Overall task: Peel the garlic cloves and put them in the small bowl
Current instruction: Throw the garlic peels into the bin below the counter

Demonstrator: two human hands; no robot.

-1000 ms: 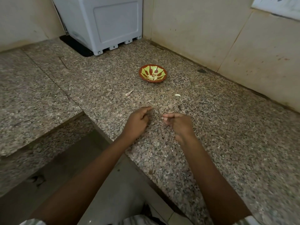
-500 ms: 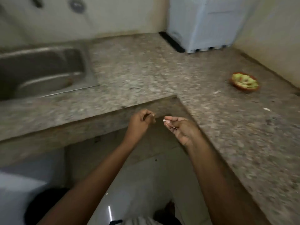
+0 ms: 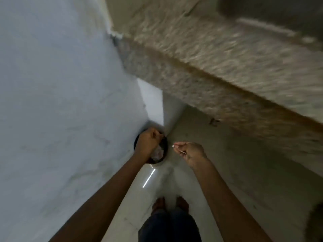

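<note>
My left hand (image 3: 148, 144) hangs with curled fingers over a dark round bin (image 3: 164, 145) on the floor and pinches a small scrap that looks like garlic skin (image 3: 162, 136). To its right, my right hand (image 3: 192, 152) is held over the floor, away from the bin, and pinches a small whitish garlic clove (image 3: 173, 146) at its fingertips. Pale pinkish scraps (image 3: 158, 153) lie inside the bin. The small bowl is out of view.
A speckled granite counter (image 3: 218, 70) juts out at the upper right, with a steel sink (image 3: 279, 18) blurred at the top. A big white surface (image 3: 61, 102) fills the left. My bare feet (image 3: 170, 204) stand on the pale tiled floor (image 3: 244, 172).
My view has swung left and down, from the counter with the bowl to the floor. Both hands left the counter; the left one now hangs over the bin.
</note>
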